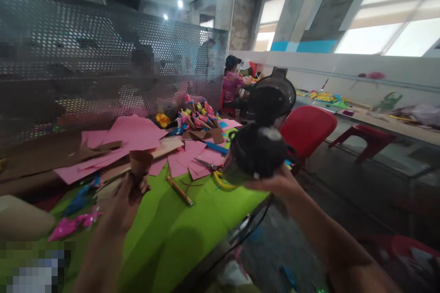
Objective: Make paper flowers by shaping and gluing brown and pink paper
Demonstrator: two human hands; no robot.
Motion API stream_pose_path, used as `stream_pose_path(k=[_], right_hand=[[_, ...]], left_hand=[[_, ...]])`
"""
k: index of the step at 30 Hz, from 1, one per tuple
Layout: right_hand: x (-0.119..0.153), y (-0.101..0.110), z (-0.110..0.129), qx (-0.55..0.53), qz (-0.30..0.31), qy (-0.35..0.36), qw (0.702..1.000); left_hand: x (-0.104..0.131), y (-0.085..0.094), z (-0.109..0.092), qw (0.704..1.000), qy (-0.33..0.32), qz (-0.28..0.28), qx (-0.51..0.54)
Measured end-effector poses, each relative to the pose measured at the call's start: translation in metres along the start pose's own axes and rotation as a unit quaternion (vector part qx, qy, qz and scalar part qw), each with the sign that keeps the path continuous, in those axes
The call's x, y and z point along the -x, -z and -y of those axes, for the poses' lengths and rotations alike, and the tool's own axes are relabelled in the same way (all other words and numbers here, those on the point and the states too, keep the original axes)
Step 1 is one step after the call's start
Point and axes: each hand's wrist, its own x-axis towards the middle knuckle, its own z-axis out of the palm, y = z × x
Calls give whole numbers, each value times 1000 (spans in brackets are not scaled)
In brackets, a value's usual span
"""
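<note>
My left hand (129,192) is wrapped round a small brown paper cone (140,162), whose wide end points up. Over the green table's right edge, my right hand (275,182) supports a dark jug (256,151) from below and the side. The round lid (273,94) of this jug is swung up and open; motion blur hides its details. Between my hands a pencil (180,191) lies on the green tabletop (206,210). Just left of the jug are scissors (208,165) with yellow handles, resting by pink paper sheets (187,158).
A large pile of pink paper (134,132) and a bundle of wrapped paper cones (197,116) lie toward the back. A perforated metal screen (103,68) borders the table. On the right stand a red chair (307,130) and another table (388,121). A person (233,80) sits farther off.
</note>
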Motion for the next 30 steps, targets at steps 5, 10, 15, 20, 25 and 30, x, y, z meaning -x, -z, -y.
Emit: stream_pose_path(k=[5, 10, 15, 20, 25, 30], right_hand=[[-73, 29, -32, -74, -159, 30, 984], [-126, 56, -86, -41, -220, 11, 975], [-140, 58, -133, -38, -246, -72, 966], [-141, 50, -161, -61, -234, -103, 965], [-140, 54, -170, -38, -206, -129, 969], [-135, 54, -156, 24, -184, -106, 977]], left_hand=[[0, -3, 0, 999, -2, -30, 28], [0, -1, 0, 999, -7, -27, 31], [3, 3, 4, 1000, 1, 3, 27], [9, 4, 7, 998, -3, 40, 54], [10, 8, 10, 995, 6, 70, 65], [7, 14, 17, 991, 2, 106, 80]])
